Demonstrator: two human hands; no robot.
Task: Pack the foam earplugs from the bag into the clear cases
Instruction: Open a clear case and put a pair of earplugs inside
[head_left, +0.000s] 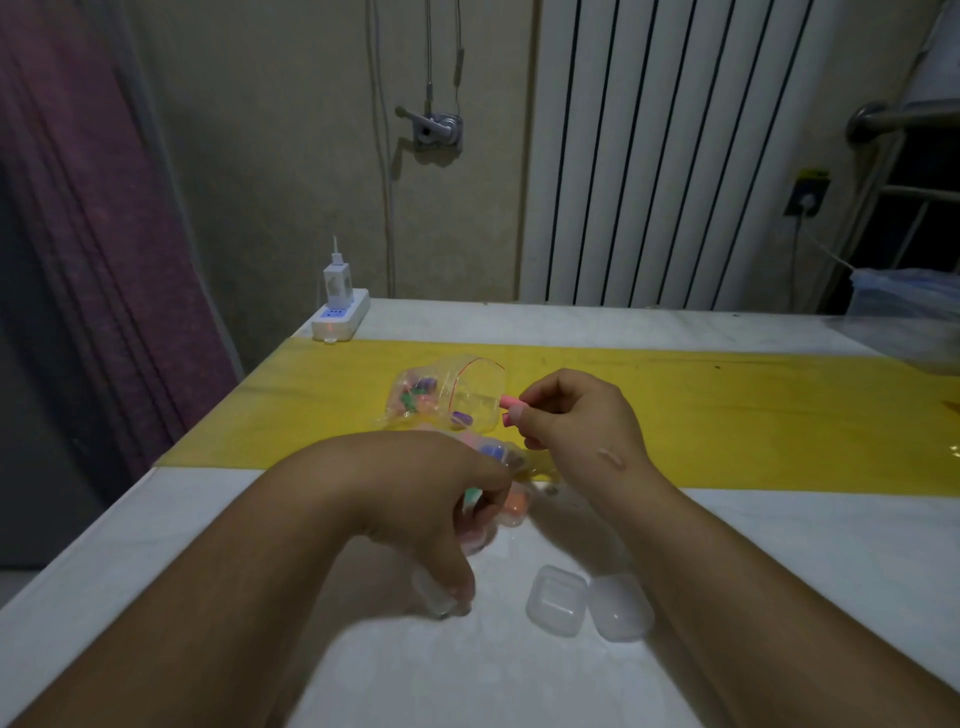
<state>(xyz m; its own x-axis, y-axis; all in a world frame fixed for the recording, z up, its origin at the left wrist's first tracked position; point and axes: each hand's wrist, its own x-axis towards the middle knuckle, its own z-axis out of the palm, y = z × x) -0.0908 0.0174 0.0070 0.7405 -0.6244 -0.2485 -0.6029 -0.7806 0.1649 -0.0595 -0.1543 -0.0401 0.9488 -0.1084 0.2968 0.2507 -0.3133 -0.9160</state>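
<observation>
A clear zip bag (451, 395) with several coloured foam earplugs lies on the yellow strip of the table. My right hand (576, 415) pinches a pink earplug (511, 401) just outside the bag's mouth. My left hand (441, 514) curls down over clear cases with earplugs inside, its fingers gripping one small clear case (439, 597) against the table; part of it is blurred. An open empty clear case (587, 605) lies on the white tabletop between my forearms. Another case holding an orange earplug (515, 508) sits right beside my left hand.
A white power strip with a charger (340, 312) stands at the table's back left corner. The yellow strip (727, 410) crosses the white table (519, 675). A radiator and a wall lie behind; a metal rack stands at the far right.
</observation>
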